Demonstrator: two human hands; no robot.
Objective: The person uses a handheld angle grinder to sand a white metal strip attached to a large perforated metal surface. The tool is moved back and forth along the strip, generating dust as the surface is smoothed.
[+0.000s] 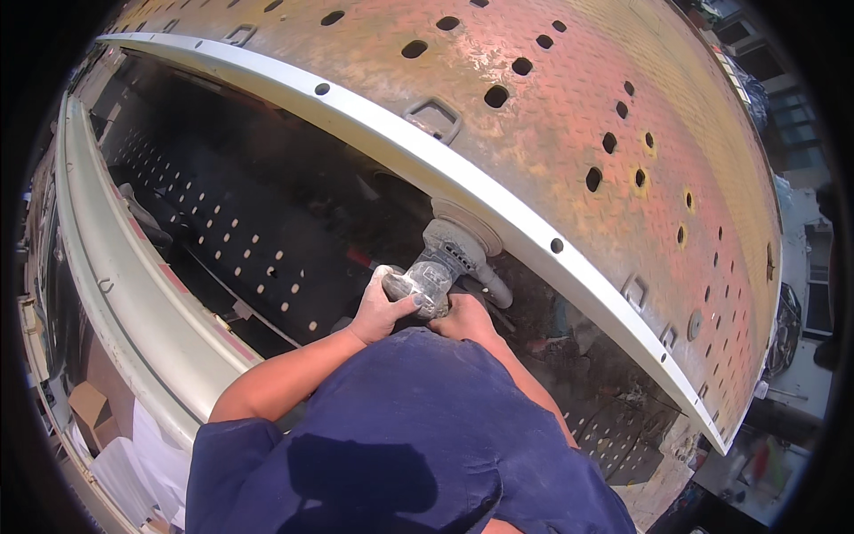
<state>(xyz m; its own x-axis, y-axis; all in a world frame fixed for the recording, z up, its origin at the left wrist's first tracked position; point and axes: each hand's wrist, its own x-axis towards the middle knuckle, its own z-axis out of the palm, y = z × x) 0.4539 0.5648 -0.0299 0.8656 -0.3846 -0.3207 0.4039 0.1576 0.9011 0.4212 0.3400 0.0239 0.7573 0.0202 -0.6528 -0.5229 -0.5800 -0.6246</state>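
Note:
A dusty grey power sander [438, 267] is held in front of my body, its round pad [470, 222] at the side face just under the white edge [463, 169] of a large metal deck. Whether the pad touches the face, I cannot tell. My left hand [378, 307] is closed around the sander's rear end, thumb on top. On the other side my right hand [467, 319] grips the same end, its fingers partly hidden. A grey hose or tube [492, 287] sticks out from the sander's right side.
The tread-patterned metal deck [551, 98], stained orange and yellow, carries many oval holes and metal loops. To the left runs a long pale rail [160, 276]. Dark perforated flooring [240, 240] lies below. A cardboard box [93, 411] stands at lower left.

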